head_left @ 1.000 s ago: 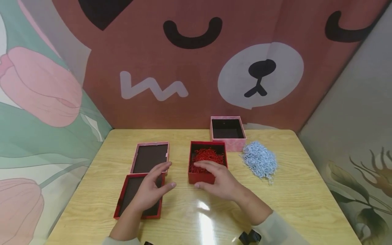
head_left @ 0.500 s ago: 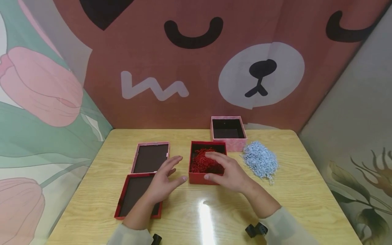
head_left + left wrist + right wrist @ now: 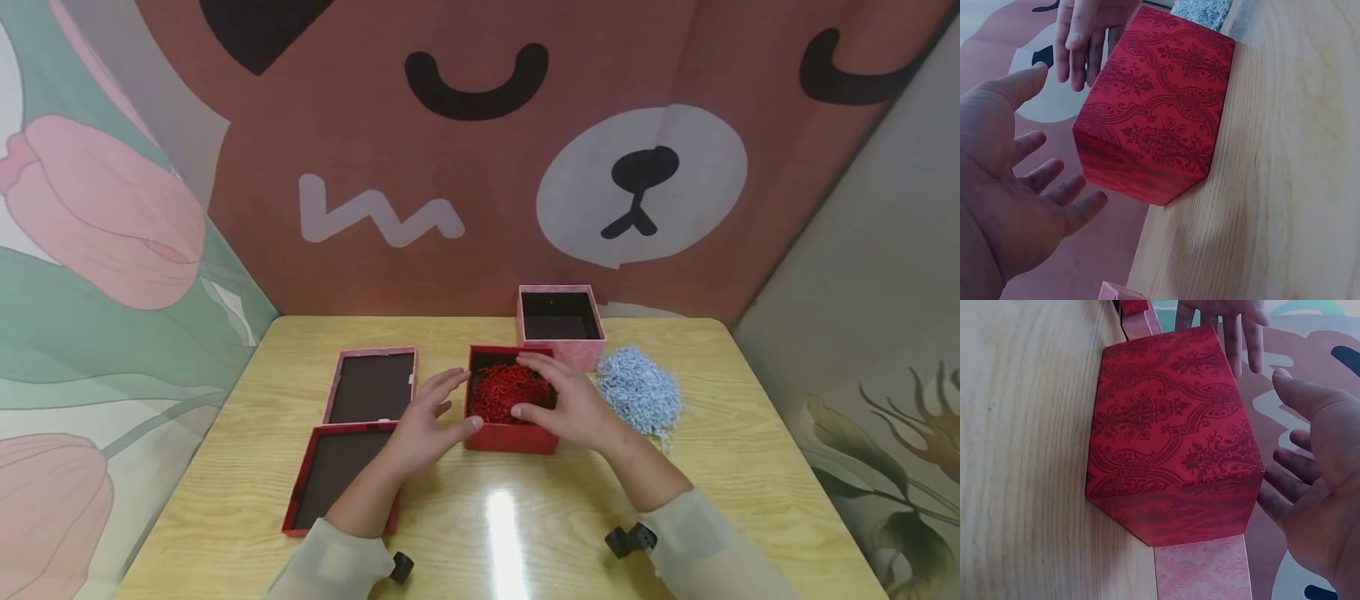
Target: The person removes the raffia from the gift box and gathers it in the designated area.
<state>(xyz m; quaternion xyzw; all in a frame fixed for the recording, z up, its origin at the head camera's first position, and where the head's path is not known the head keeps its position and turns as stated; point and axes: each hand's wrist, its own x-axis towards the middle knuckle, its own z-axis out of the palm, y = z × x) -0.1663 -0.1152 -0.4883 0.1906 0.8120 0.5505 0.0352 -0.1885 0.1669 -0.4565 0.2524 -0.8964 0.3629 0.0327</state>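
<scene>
A red patterned box (image 3: pixel 510 439) without its lid stands near the middle of the table, with red shredded paper (image 3: pixel 502 392) inside. My left hand (image 3: pixel 423 429) is just left of the box, fingers spread and pointing towards its rim. Over the box's right side reaches my right hand (image 3: pixel 573 404), its thumb and fingers extended above the shredded paper. In the left wrist view the left hand (image 3: pixel 1016 181) is apart from the box (image 3: pixel 1160 94). The right wrist view has the right hand (image 3: pixel 1329 487) with its fingertips right at the box's upper edge (image 3: pixel 1257 456).
A pink box (image 3: pixel 561 354) stands behind at the right, a heap of blue shredded paper (image 3: pixel 641 392) beside it. At left lie a pink lid (image 3: pixel 372 387) and a red lid (image 3: pixel 337 475), both inner side up. A printed cloth (image 3: pixel 360 275) backs the table.
Both hands have moved forward and to the right. The left went from above the red lid to beside the red box; the right shifted over the box's right side. The boxes have not moved.
</scene>
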